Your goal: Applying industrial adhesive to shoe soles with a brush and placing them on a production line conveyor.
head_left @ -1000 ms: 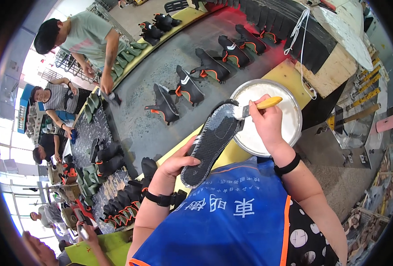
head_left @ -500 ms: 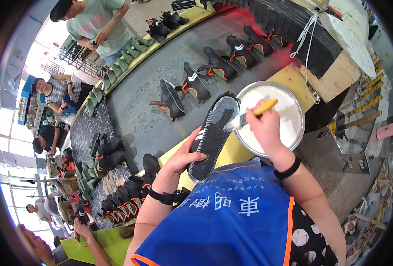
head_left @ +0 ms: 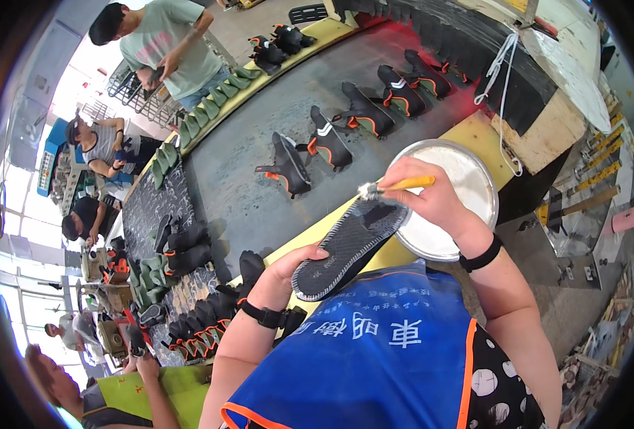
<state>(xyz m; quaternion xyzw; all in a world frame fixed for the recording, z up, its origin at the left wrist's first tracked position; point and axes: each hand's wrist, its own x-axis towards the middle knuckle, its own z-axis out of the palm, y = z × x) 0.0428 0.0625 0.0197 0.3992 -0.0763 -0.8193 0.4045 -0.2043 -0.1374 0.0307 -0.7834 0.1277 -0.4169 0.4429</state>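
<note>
My left hand (head_left: 290, 266) grips a black shoe upper (head_left: 347, 252) by its heel end, thumb on the stitched underside, which faces up. The toe end points up and to the right. In my right hand (head_left: 435, 194) is a brush (head_left: 415, 183) with a yellow handle, pinched between the fingers. Its whitened bristles are at the toe edge of the underside, where a pale wet smear shows beside a darker patch. Below and behind my right hand stands a round metal bowl (head_left: 431, 254) of white liquid (head_left: 463, 168), partly covered by the hand.
A row of black and orange shoe uppers (head_left: 331, 145) lies along the dark conveyor belt (head_left: 224, 164). More uppers (head_left: 199, 318) crowd the left side, near green shoe lasts (head_left: 163, 161). Several people work beyond and to the left. A white cord (head_left: 503, 93) hangs at the right.
The brush has moved from the side of the toe up to its tip, its handle now nearly level. My left hand has tilted the shoe upper further to the right.
</note>
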